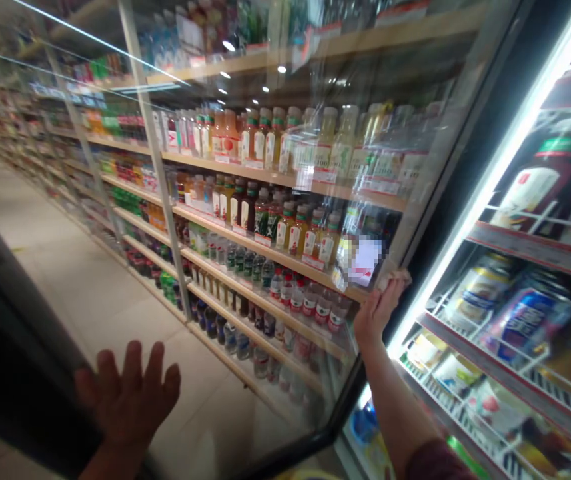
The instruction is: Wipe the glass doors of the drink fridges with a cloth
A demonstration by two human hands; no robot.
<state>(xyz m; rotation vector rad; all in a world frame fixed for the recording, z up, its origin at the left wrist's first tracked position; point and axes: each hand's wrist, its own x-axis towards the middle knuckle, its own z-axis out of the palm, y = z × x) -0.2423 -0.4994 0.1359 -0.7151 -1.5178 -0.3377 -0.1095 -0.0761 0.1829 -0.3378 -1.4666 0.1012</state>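
Observation:
My right hand [378,310] is raised to the glass door [245,413] of a lit fridge, close to the door's dark frame. Under its fingers is a crumpled pale cloth [396,275], pressed on the pane. My left hand [132,393] is lower on the left, fingers spread and holding nothing. It is near the dark left edge of the door [30,320]; whether it touches the glass I cannot tell. Reflections of ceiling lights and a bright blurred patch [365,260] show on the pane.
Through the glass stand long shelves [245,233] with rows of bottled drinks. Tiled floor [75,267] runs along them. On the right, wire-fronted fridge shelves [530,250] hold bottles, cans [530,313] and packs, beside a bright light strip [480,193].

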